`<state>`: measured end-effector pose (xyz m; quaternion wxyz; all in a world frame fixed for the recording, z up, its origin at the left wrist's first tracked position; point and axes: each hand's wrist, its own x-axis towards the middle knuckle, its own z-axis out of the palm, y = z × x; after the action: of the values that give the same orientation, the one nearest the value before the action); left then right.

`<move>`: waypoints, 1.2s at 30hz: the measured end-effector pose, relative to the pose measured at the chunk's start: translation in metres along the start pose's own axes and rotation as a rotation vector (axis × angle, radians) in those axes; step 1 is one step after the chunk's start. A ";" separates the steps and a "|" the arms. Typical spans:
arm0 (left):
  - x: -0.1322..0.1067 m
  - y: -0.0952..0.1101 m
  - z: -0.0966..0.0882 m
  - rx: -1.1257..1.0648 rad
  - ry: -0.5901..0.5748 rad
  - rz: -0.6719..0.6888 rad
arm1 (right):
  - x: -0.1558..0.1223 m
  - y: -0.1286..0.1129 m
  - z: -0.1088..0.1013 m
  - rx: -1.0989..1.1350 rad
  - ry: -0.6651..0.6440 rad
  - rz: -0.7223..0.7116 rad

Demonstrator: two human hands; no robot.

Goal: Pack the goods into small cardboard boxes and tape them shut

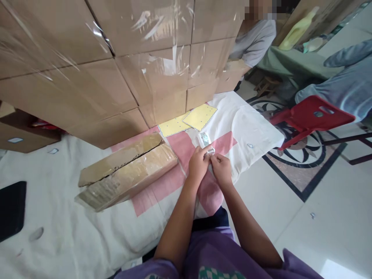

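My left hand [198, 164] is closed over the table, its fingers around a small whitish, shiny, roll-like piece [209, 152]. Close beside it, my right hand [221, 169] has its fingers pinched together at the near side of that piece. What exactly sits between the right fingertips is too small to make out. Just beyond the left fingers is a white round object with a greenish label [204, 138], possibly a roll; whether it touches my hand I cannot tell. Two yellow sheets with small marks [200, 117] overlap behind it, against the stacked boxes.
A long taped cardboard box [130, 174] lies to the left on the white and pink tablecloth [157, 201]. Film-wrapped cartons [124, 81] rise behind. A black flat object [12, 209] is at far left. A red chair [318, 114] and two other people are on the right.
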<state>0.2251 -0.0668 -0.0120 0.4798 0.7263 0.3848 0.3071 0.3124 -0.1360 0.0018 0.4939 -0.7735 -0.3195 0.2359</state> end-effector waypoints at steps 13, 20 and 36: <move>0.006 -0.002 0.000 -0.180 0.136 0.048 | -0.028 0.004 -0.003 0.139 0.083 -0.220; -0.033 0.033 -0.031 -0.379 0.052 0.155 | -0.043 -0.025 -0.031 0.056 -0.097 -0.434; -0.086 0.074 -0.092 -0.270 0.512 0.416 | -0.064 -0.094 -0.028 0.143 -0.299 -0.638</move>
<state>0.1253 -0.1153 0.0825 0.3868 0.6185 0.2924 0.6183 0.2630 -0.1711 0.1024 0.5433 -0.5551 -0.5965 0.2022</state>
